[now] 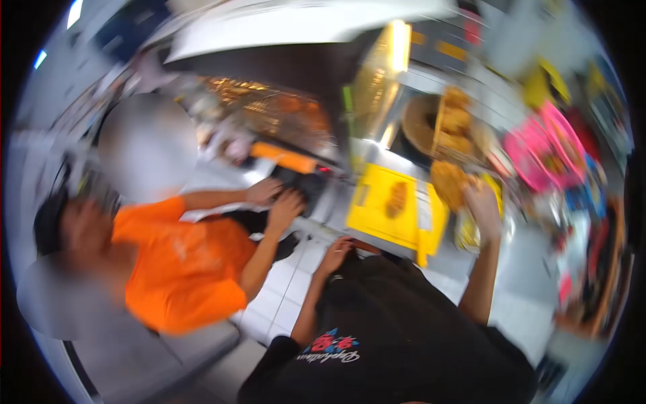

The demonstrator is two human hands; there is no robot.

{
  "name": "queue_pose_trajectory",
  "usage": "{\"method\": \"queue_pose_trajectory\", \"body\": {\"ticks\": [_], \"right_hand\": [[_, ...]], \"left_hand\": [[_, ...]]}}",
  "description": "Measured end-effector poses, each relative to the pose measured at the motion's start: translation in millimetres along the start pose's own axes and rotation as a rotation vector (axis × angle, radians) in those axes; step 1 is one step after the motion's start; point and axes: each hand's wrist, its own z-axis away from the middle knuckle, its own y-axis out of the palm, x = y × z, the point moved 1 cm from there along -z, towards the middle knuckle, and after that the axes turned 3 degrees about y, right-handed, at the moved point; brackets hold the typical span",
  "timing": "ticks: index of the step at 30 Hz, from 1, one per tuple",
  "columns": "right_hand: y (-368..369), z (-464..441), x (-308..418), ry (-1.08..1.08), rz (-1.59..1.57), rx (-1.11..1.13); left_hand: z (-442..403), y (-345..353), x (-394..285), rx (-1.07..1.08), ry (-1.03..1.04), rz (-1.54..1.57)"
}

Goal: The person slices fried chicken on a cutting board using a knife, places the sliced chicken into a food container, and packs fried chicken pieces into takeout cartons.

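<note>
Yellow bd. [369, 202] is leaving passage along L edge. Knife [424, 210] + held fried pc. [447, 183] are blocking R; basket [439, 124] is obstructing beyond.

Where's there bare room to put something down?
The yellow board is bare left of its brown food piece, and bare grey counter lies right of the right arm. It's crowded around the pink basket and the fried-food basket.

We record: black shirt [410, 323], short black sleeves [274, 360], forearms [480, 283] bare; red-and-blue printed motif [330, 342] beside white script lettering [336, 357], too blurred to read.
</note>
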Motion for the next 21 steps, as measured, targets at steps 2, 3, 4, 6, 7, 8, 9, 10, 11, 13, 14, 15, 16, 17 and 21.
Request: {"method": "queue_pose_trajectory", "body": {"ticks": [2, 3, 4, 6, 7, 8, 9, 10, 11, 13, 14, 15, 16, 17, 21], "right_hand": [[76.1, 3.1, -76.9, 0.145, -0.168, 0.019], [112.3, 1.9, -111.2, 0.142, -0.078, 0.002], [148.8, -0.9, -144.8, 0.141, 0.011, -0.015], [177.9, 5.8, -125.3, 0.043, 0.403, -0.22], [186.4, 23.0, -95.2, 0.065, 0.45, -0.253], [196.7, 31.5, -94.4, 0.001, 0.479, -0.22], [212.7, 43.1, -98.1, -0.061, 0.506, -0.188], [224.0, 51.1, -101.1, -0.129, 0.539, -0.16], [230.0, 53.5, -105.4, -0.161, 0.54, -0.165], [247.3, 58.1, -114.5, -0.172, 0.527, -0.204], [251.4, 58.9, -122.3, -0.229, 0.513, -0.27], [252.7, 65.0, -121.1, -0.233, 0.433, -0.264], [244.9, 64.3, -117.0, -0.227, 0.357, -0.272], [231.3, 64.6, -110.0, -0.2, 0.281, -0.304], [221.8, 105.1, -125.7, 0.179, 0.133, -0.39]], "left_hand": [[-0.4, -7.5, -62.4, 0.102, -0.004, -0.094], [-2.2, -25.1, -99.3, 0.118, 0.01, -0.026], [-8.8, -41.9, -137.1, 0.168, 0.027, 0.044], [-16.0, -123.1, -246.0, -0.093, 0.109, -0.329], [-32.5, -168.9, -262.3, -0.297, 0.161, -0.36], [-58.4, -226.9, -254.1, -0.544, 0.197, -0.29], [-87.0, -289.3, -226.7, -0.735, 0.183, -0.212], [-121.0, -358.6, -192.1, -0.831, 0.122, -0.102], [-153.2, -420.6, -147.3, -0.788, 0.058, 0.033], [-175.3, -535.6, -82.7, -0.676, 0.028, 0.433], [-176.9, -565.0, -87.2, -0.707, 0.011, 0.43], [-173.4, -581.3, -89.5, -0.75, 0.012, 0.354], [-175.1, -600.1, -94.3, -0.771, 0.021, 0.277], [-186.0, -612.8, -106.1, -0.755, 0.038, 0.211], [-224.0, -604.5, -118.7, -0.643, 0.061, -0.073]]}}
